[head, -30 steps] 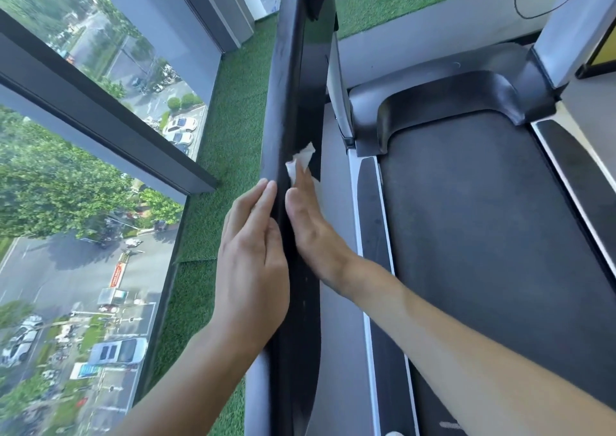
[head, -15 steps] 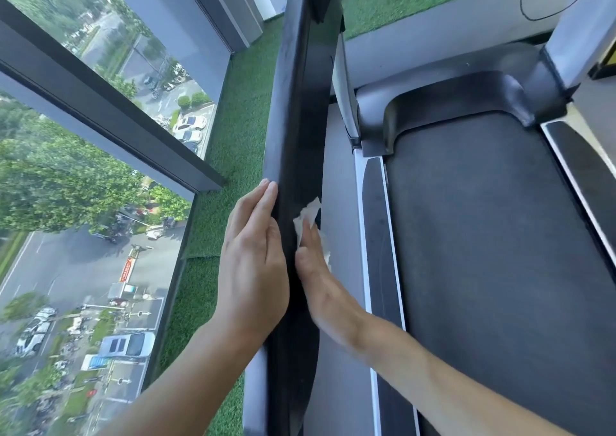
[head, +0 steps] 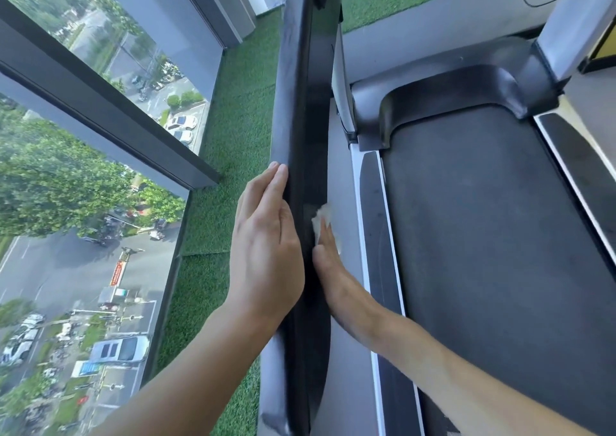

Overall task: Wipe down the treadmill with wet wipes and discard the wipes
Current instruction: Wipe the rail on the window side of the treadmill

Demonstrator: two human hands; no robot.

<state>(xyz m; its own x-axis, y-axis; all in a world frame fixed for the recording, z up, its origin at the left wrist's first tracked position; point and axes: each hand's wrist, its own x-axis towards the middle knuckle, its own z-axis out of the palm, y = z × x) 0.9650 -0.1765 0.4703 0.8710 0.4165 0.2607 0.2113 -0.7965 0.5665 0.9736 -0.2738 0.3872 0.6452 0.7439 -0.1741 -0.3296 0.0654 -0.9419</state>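
The treadmill's black left handrail [head: 298,102] runs from the bottom of the view up to the top centre. My left hand [head: 266,245] lies flat against the rail's outer side, fingers straight. My right hand [head: 333,269] presses a white wet wipe [head: 321,218] flat against the rail's inner side; only the wipe's upper edge shows past my fingertips. The dark running belt [head: 483,235] fills the right of the view, with the black motor cover [head: 450,88] at its far end.
Green artificial turf [head: 233,135] lies between the treadmill and a floor-to-ceiling window [head: 83,168] on the left. A grey upright post [head: 573,18] rises at the top right. A thin black cable [head: 533,2] hangs near the top right.
My right hand has slid the wipe back along the handrail's inner side toward me. My left hand has stayed in place on the outer side.
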